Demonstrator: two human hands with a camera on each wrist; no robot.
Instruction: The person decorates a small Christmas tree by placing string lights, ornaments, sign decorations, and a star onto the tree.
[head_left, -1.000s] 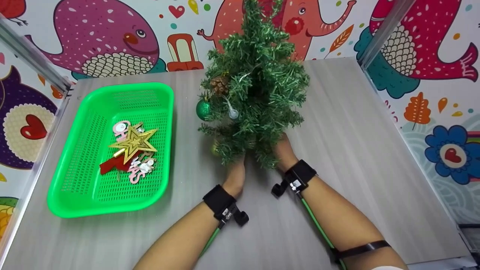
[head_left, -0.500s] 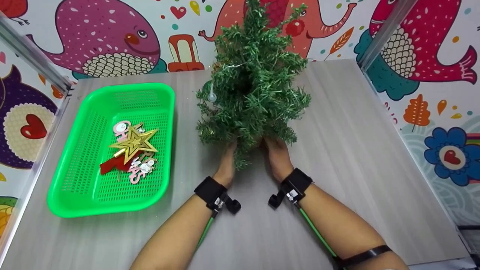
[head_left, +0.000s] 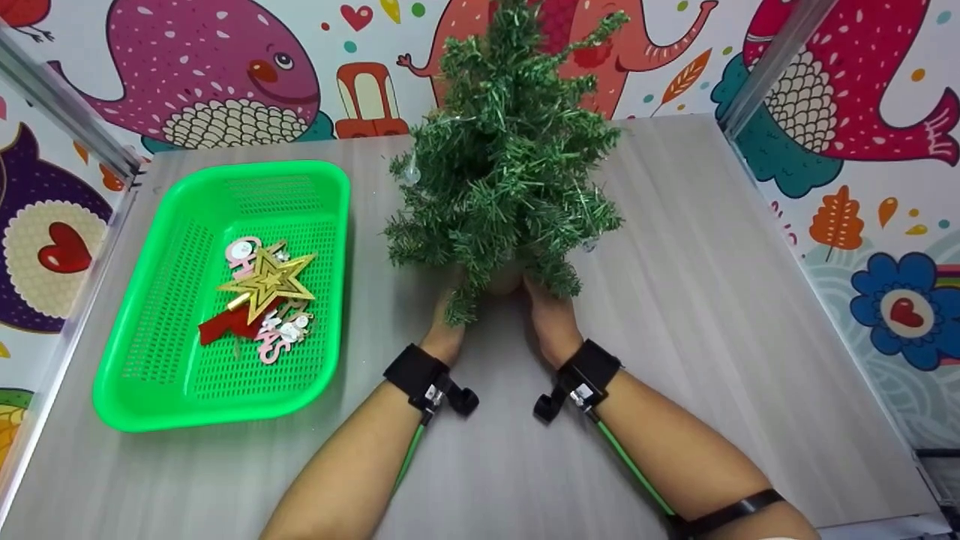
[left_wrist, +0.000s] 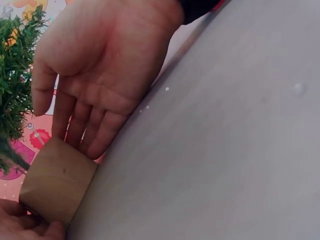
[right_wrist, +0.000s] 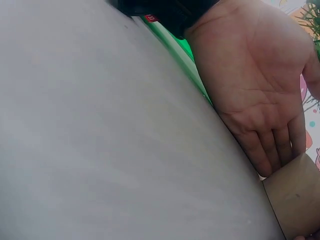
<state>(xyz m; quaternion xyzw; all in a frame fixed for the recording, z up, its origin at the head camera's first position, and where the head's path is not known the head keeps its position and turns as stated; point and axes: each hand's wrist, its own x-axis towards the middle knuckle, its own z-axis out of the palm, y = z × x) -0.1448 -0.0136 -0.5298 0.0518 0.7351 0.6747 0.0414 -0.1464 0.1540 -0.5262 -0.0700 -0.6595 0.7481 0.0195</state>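
Note:
A small green artificial Christmas tree (head_left: 510, 165) stands upright on the table on a brown, smooth-sided base (left_wrist: 60, 177). To the left of this base is my left hand (head_left: 444, 330), its fingers extended and fingertips at the base's side. My right hand (head_left: 556, 322) is on the opposite side, and the right wrist view shows its straight fingers reaching the base (right_wrist: 295, 195). Lower branches cover part of both hands in the head view. A clear bulb ornament (head_left: 411, 175) hangs at the tree's left side.
On the left of the table (head_left: 720, 337) stands a green plastic basket (head_left: 337, 300). It holds a gold star (head_left: 271, 283), a red piece (head_left: 225, 325) and pink letter decorations (head_left: 271, 351). Patterned wall panels and metal posts border the back and sides.
The tree has turned, its front going leftward and back, so the pine cone and green bauble are out of sight. My left hand has shifted left; the right has come slightly nearer.

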